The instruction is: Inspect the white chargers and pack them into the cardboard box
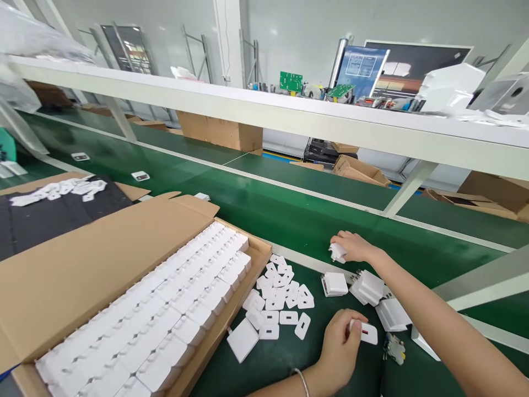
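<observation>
My left hand [339, 346], with a bracelet at its wrist, pinches a flat white cover plate [370, 333] whose slot shows something red. Reaching farther out, my right hand [354, 246] is closed on a small white plug adapter [338, 252] over the green conveyor belt. Between the hands sit white charger housings, one [334, 284] with an open end and another [367, 286] with pins showing. A small circuit board [394, 348] rests just right of the left hand. Loose slotted cover plates [288, 317] lie in a pile to the left, beside a square white charger [243, 339].
A cardboard box [259, 259] holding rows of white chargers [165, 309] fills the left side. Above the green belt [264, 198] runs a white shelf [264, 110] with green circuit boards [291, 81] on it. White parts lie on a black sheet [82, 212] at far left.
</observation>
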Motion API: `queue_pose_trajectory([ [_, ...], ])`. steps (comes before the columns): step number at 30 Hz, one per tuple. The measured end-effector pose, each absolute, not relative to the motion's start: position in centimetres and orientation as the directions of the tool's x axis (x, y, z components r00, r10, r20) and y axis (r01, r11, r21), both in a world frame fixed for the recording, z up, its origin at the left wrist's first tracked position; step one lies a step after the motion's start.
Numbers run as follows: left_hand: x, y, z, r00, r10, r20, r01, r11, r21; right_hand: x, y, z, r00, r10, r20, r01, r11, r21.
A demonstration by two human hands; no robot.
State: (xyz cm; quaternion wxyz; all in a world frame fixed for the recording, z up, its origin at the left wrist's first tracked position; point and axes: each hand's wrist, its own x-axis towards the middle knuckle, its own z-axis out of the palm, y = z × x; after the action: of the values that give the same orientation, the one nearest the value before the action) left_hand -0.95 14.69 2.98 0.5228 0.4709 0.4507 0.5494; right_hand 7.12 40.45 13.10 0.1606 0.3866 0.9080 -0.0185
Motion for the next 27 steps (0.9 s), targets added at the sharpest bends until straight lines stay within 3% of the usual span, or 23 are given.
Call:
queue_pose_trajectory([
  [9,-1.0,14.7,3.3,0.003,0.999,0.046,-0.135,-0.045,0.99,9.9,39.6,14.2,-0.589,0.717,-0.373,0.727,0.672,0.142],
  [15,-0.9,14.7,3.4,0.008,0.999,0.053,-0.113,-0.051,0.992,9.7,36.9,17.7,-0.585,0.779,-0.226,0.778,0.618,0.115],
  [21,-0.9,14.7,3.1,0.005,0.997,0.077,-0.104,-0.076,0.992,6.2,30.8,19.1,-0.712,0.678,-0.184,0.689,0.725,0.006],
  [25,-0.9,14.7,3.2,0.021,0.996,0.081,-0.109,-0.079,0.991,5.0,28.0,18.2,-0.728,0.64,-0.246,0.65,0.758,0.051],
  [27,-0.9,14.7,3.2,0.026,0.997,0.079,-0.109,-0.076,0.991,5.3,27.2,17.9,-0.717,0.669,-0.198,0.669,0.739,0.074],
])
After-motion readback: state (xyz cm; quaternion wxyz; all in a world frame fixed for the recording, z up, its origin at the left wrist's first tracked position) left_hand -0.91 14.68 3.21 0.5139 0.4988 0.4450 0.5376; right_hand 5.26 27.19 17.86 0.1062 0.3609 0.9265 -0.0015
